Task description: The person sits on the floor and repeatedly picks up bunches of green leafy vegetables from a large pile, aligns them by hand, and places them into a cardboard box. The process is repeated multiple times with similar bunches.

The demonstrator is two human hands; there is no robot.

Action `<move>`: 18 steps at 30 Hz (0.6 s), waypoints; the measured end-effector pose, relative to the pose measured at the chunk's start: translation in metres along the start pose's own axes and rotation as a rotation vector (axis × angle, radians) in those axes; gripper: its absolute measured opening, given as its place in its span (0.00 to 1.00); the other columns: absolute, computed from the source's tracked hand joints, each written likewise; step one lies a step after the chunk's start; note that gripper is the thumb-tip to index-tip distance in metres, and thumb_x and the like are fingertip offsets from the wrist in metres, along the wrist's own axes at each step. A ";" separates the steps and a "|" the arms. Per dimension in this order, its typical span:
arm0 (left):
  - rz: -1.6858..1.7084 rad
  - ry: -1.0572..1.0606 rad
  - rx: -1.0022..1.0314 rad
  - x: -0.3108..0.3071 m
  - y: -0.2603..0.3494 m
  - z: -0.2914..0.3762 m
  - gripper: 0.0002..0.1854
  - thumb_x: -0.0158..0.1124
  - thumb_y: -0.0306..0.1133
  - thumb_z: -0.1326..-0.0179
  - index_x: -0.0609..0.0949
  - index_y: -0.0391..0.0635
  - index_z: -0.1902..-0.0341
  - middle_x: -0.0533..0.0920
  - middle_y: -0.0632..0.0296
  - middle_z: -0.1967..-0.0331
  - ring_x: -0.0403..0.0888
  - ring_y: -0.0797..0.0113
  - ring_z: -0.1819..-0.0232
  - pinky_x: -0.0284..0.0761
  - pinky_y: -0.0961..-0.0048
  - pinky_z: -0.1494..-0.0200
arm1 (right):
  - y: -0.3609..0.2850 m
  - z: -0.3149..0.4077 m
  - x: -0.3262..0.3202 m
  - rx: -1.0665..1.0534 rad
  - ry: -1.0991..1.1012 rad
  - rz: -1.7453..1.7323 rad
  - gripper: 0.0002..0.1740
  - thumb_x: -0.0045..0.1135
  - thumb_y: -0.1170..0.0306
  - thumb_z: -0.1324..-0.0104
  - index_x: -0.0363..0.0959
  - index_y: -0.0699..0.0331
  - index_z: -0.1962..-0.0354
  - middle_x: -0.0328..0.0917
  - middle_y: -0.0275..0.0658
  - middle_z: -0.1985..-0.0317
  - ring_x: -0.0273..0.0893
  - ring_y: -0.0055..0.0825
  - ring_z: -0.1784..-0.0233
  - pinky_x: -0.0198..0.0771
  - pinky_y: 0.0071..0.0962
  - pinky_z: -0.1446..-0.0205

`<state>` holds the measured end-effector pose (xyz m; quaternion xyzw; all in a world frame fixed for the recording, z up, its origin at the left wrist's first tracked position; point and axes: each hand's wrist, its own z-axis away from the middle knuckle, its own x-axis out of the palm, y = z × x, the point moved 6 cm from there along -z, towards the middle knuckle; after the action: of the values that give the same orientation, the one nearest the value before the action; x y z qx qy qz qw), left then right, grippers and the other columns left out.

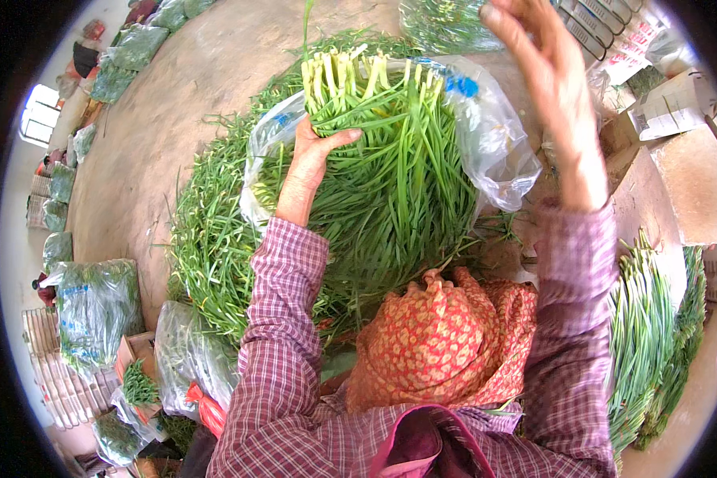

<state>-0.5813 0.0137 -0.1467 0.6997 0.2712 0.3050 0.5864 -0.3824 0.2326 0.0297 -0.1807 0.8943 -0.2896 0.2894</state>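
My left hand [319, 152] grips a bundle of long green leafy stalks [346, 89] near its pale cut ends, which point away from me; only the thumb and the back of the hand show. Long leaves [388, 203] hang from it towards me, over an open clear plastic bag [496, 143] with blue print. My right hand [541, 54] is raised to the right of the bag, blurred, with fingers apart and nothing seen in it. A red cloth with a yellow pattern [436, 340] covers my lap.
Loose green leaves [209, 239] lie heaped around the bag. At the right are a stack of long green stalks [642, 334] and cardboard boxes [693, 179]. A filled plastic bag [98, 310] stands at the left, with more bags [134, 45] along the wall. A wire rack [597, 24] is at the upper right.
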 end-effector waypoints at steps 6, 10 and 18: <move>0.046 -0.026 0.056 0.001 0.001 0.009 0.24 0.73 0.17 0.53 0.82 0.42 0.48 0.86 0.62 0.55 0.83 0.69 0.52 0.76 0.68 0.43 | 0.006 0.083 0.099 0.475 -0.144 -0.175 0.75 0.76 0.40 0.56 0.41 0.80 0.29 0.51 0.63 0.29 0.51 0.48 0.23 0.48 0.40 0.22; 0.105 -0.081 -0.071 0.006 0.006 0.017 0.34 0.77 0.21 0.54 0.75 0.44 0.39 0.81 0.62 0.44 0.80 0.69 0.46 0.77 0.69 0.41 | 0.010 0.059 0.127 0.275 -0.223 -0.313 0.70 0.78 0.44 0.56 0.46 0.76 0.29 0.58 0.58 0.31 0.57 0.45 0.26 0.53 0.38 0.23; -0.240 -0.341 0.056 0.005 0.074 0.024 0.63 0.87 0.42 0.67 0.61 0.46 0.25 0.62 0.53 0.27 0.57 0.53 0.25 0.52 0.58 0.24 | 0.000 0.044 0.154 0.210 -0.288 -0.536 0.45 0.77 0.55 0.48 0.65 0.59 0.36 0.75 0.41 0.43 0.74 0.28 0.41 0.67 0.29 0.34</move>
<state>-0.5578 -0.0106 -0.0758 0.7199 0.2578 0.1027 0.6362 -0.4728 0.1389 -0.0631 -0.4181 0.7298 -0.4179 0.3433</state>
